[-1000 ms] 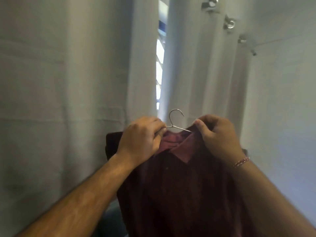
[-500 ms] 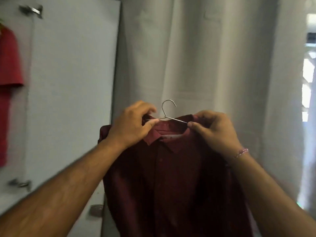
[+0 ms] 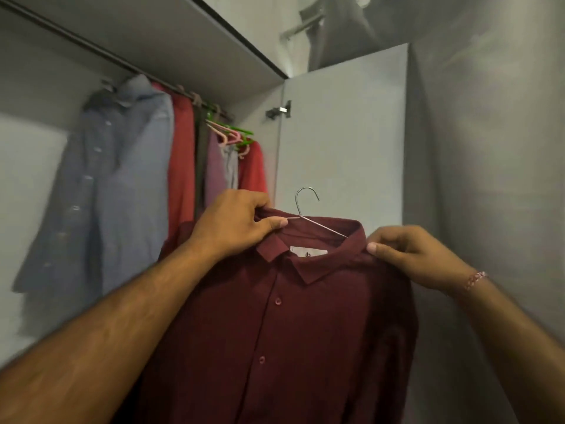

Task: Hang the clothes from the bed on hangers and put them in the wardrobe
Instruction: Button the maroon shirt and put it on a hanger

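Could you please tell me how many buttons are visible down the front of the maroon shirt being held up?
2: one button below the collar, another button lower on the maroon shirt. Others may be hidden.

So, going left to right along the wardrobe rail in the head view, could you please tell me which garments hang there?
Light blue shirt → red garment → lilac garment → empty pink and green hangers → another red garment.
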Demonstrator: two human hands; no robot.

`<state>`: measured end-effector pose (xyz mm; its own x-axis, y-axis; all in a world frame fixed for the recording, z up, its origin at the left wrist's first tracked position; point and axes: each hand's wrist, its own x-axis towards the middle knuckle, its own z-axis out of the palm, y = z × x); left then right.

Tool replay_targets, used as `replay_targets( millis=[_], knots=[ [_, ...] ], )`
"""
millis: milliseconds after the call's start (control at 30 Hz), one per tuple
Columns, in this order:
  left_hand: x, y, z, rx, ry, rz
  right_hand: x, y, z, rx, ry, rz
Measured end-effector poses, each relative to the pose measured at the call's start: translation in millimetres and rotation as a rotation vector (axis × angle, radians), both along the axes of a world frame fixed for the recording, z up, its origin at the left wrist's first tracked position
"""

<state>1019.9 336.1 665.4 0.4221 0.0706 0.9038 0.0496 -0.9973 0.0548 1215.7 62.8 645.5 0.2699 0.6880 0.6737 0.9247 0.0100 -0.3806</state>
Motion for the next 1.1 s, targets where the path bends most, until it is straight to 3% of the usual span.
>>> replay_targets(
  millis=[167,300,433,600,767,900,1100],
  knots=[
    [-30.4,61.2,17.0,-0.012,-0.084,0.129,23.5,90.7,-0.7,0.159,0.08,0.268],
    [-56.8,100.2,31.0,-0.076,-0.085,0.196,20.5,165.1,17.9,0.269,-0.093,0.349],
    [-92.0,131.4,51.1,-0.123,-0.104,0.397,-4.5,226.6,47.5,0.407,-0.451,0.076],
    [-136.2,160.7,87.8,-0.177,-0.168,0.787,-70.1,295.1,88.7,0.407,-0.606,-0.118],
    [-156.6,184.1,112.9,-0.187,0.043,1.009,-117.3,362.6,139.5,0.446,-0.577,-0.186],
    [-160.9,219.8,126.2,-0.037,0.205,1.215,-143.2,420.4,178.4,0.469,-0.529,-0.226],
    [-166.1,301.1,163.2,0.07,0.184,1.167,-172.5,511.0,224.0,0.515,-0.549,-0.35]
  ],
)
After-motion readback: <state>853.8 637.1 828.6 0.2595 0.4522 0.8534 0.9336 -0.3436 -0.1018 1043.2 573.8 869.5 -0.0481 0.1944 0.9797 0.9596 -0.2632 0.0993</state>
